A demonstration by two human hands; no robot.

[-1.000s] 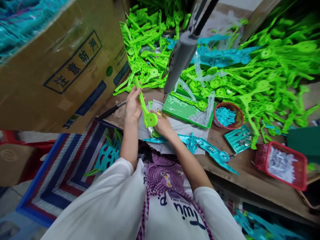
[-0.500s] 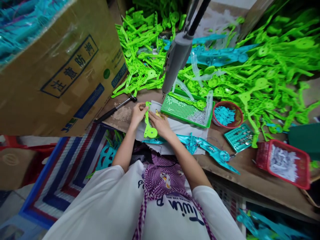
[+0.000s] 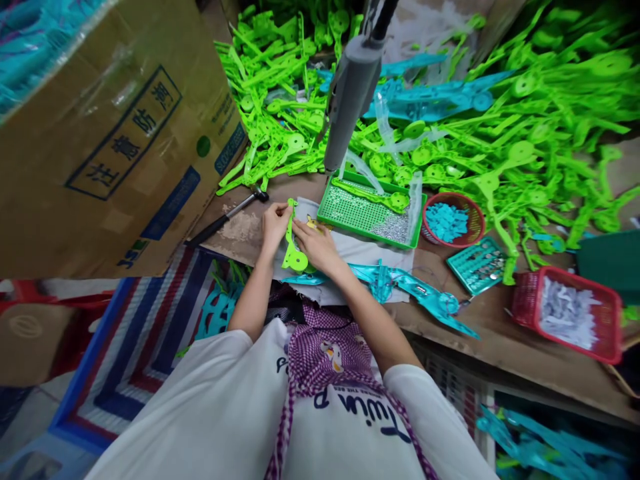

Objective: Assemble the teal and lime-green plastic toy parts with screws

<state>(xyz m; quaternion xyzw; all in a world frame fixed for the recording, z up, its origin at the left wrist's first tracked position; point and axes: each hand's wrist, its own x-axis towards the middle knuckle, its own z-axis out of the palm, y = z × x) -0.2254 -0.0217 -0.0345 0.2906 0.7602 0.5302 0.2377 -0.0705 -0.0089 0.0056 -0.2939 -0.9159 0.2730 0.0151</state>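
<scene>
Between my hands, over a white cloth (image 3: pixel 345 257) at the bench's front edge, is a bright green plastic part (image 3: pixel 295 259) with a round disc at its near end. My left hand (image 3: pixel 275 223) pinches its narrow far end. From the other side, my right hand (image 3: pixel 316 243) has its fingers closed at the part's upper edge. A translucent blue plastic assembly (image 3: pixel 420 295) lies beside my right forearm, and its left end passes beneath that arm. Above and beyond my hands hangs a grey powered screwdriver (image 3: pixel 350 100), which neither hand touches.
A large cardboard box (image 3: pixel 120 153) stands at left, near a hammer (image 3: pixel 227 219). Green parts (image 3: pixel 295 107) heap across the back. A green tray (image 3: pixel 370 203) holds small metal pieces. Rightward are a basket of blue pieces (image 3: pixel 447 222), a teal tray (image 3: pixel 477 267) and a red basket (image 3: pixel 613 327).
The view has shifted slightly. Both hands stay on the green part, which has changed little in position or angle.
</scene>
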